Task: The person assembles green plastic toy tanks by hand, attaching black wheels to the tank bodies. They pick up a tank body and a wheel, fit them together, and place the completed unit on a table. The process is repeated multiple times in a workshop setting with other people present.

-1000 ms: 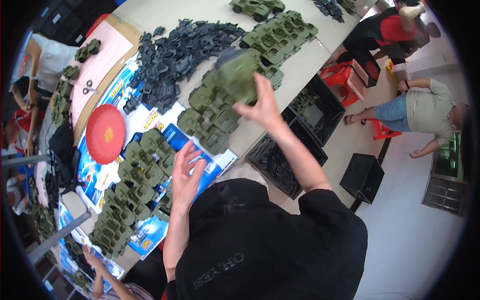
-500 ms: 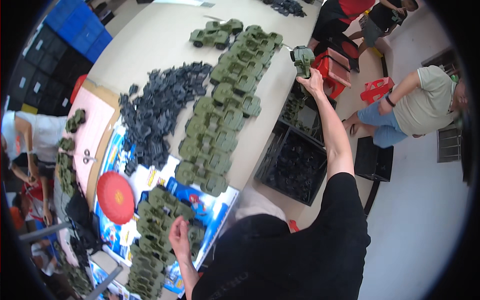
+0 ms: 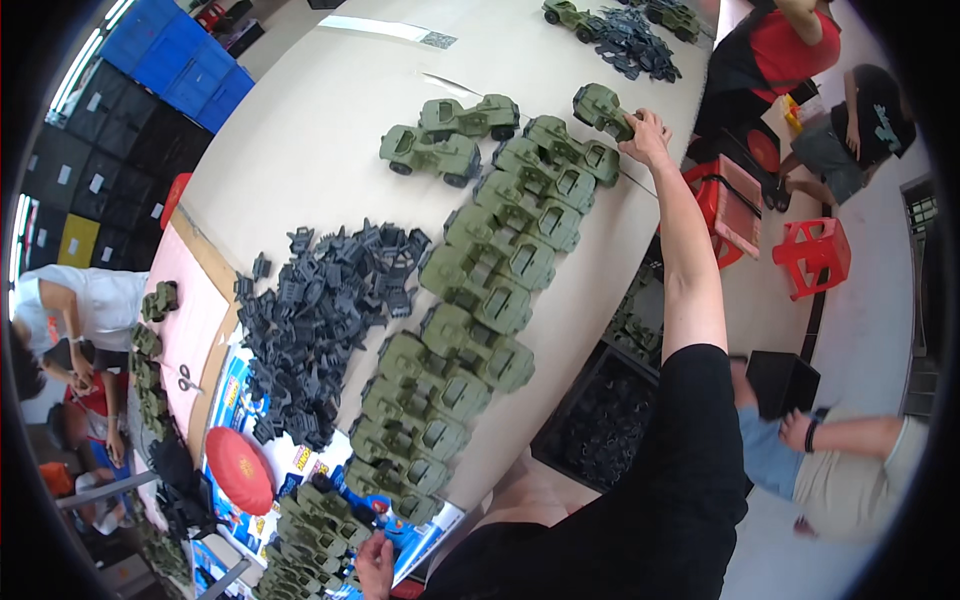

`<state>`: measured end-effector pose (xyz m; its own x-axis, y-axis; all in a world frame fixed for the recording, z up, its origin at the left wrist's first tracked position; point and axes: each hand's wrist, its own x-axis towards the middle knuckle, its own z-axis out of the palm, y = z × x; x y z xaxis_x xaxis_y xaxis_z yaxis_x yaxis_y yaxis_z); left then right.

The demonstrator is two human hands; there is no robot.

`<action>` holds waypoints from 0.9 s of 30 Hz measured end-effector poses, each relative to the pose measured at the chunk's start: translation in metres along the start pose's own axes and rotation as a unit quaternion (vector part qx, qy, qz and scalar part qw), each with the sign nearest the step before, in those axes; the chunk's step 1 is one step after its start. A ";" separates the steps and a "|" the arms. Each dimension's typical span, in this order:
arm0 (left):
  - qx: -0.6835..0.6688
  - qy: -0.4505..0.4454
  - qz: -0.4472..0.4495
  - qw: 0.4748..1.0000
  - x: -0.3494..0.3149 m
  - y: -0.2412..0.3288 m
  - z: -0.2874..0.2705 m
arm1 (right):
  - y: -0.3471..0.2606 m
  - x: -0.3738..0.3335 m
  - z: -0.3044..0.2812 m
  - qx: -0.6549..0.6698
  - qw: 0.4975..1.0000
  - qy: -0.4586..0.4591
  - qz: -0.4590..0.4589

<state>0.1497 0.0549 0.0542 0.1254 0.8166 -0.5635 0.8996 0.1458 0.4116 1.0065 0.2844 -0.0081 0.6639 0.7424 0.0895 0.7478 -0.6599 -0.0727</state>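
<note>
My right hand (image 3: pixel 648 138) is stretched to the far right part of the table, its fingers closed on the rear of a green toy jeep (image 3: pixel 600 108). The jeep is at the table surface, just beyond a long row of green toy jeep bodies (image 3: pixel 487 285). Low in the view, my left hand (image 3: pixel 375 567) has curled fingers beside another group of green jeep bodies (image 3: pixel 310 530). Small dark parts show near its fingertips; whether it holds any of them is unclear. Two green jeeps with black wheels (image 3: pixel 430 155) stand left of the row's far end.
A heap of dark plastic parts (image 3: pixel 330 310) lies left of the row, near a red round plate (image 3: pixel 240 470) and scissors (image 3: pixel 187 380). Black crates (image 3: pixel 600 420) stand below the table's right edge. Red stools (image 3: pixel 812 258) and other people are around the table.
My right hand has brought the jeep from beyond the table's right edge to the row's far end. My left hand sits lower in view, and the whole view has shifted.
</note>
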 end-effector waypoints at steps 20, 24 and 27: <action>0.015 0.007 -0.064 0.998 0.059 0.080 0.001 | -0.017 0.061 0.012 0.022 0.973 -0.230 -0.011; -0.023 0.015 0.003 1.000 0.068 0.044 0.006 | -0.027 0.074 0.006 0.007 0.962 -0.271 -0.013; -0.056 0.125 0.096 0.986 0.049 0.032 0.021 | -0.036 0.080 0.013 -0.056 0.975 -0.211 -0.030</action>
<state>0.1936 0.0876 0.0251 0.1689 0.9455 -0.2785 0.8154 0.0247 0.5784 1.0327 0.3688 -0.0117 0.5796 0.7460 -0.3280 0.7959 -0.6046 0.0314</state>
